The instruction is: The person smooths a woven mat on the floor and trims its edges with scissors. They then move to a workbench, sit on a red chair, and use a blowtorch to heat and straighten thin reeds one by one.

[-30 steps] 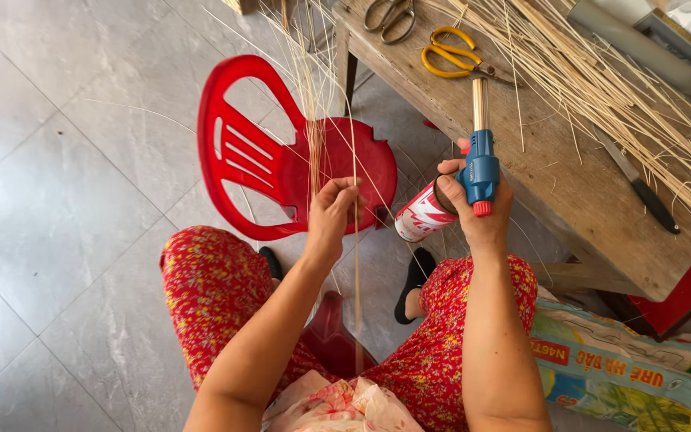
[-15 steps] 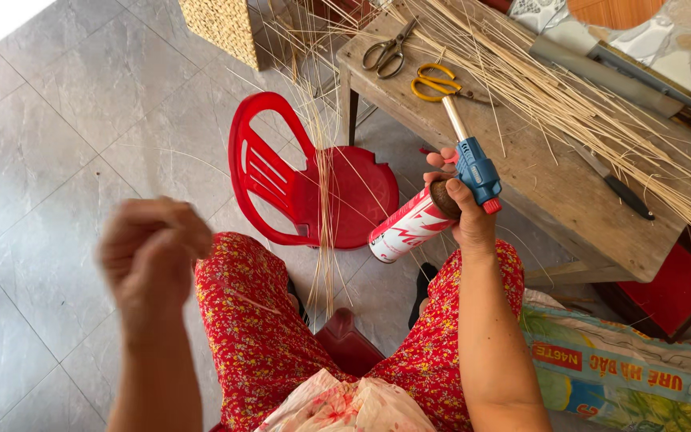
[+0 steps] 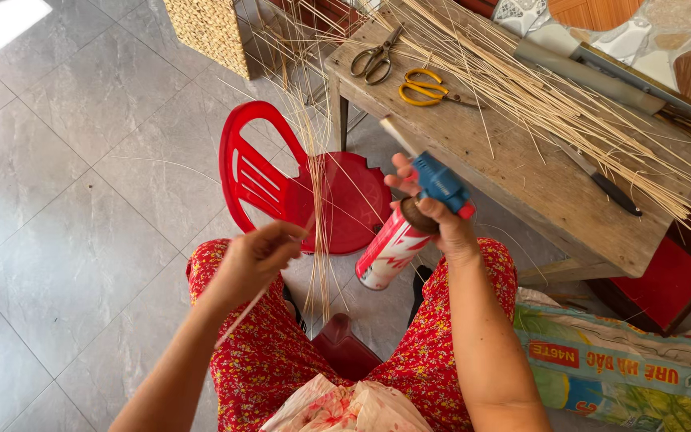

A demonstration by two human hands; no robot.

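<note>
Right hand [image 3: 440, 228], grip closed around a red-and-white gas canister with blue torch head [image 3: 409, 232], held above the lap beside the wooden worktop [image 3: 553, 192]. Left hand [image 3: 253, 260], grip pinched on thin pale reed strands [image 3: 317, 216] standing before the red plastic chair [image 3: 281, 188].

We see a red plastic chair [image 3: 281, 188] standing on the grey tiled floor [image 3: 81, 176], just beside a rough wooden surface [image 3: 553, 192]. On that surface lie yellow-handled scissors [image 3: 425, 88], grey metal scissors [image 3: 373, 58] near them, and a dark-handled knife [image 3: 605, 182]. A woven basket [image 3: 209, 32] sits at the top, and a printed sack [image 3: 625, 364] lies at lower right.
</note>
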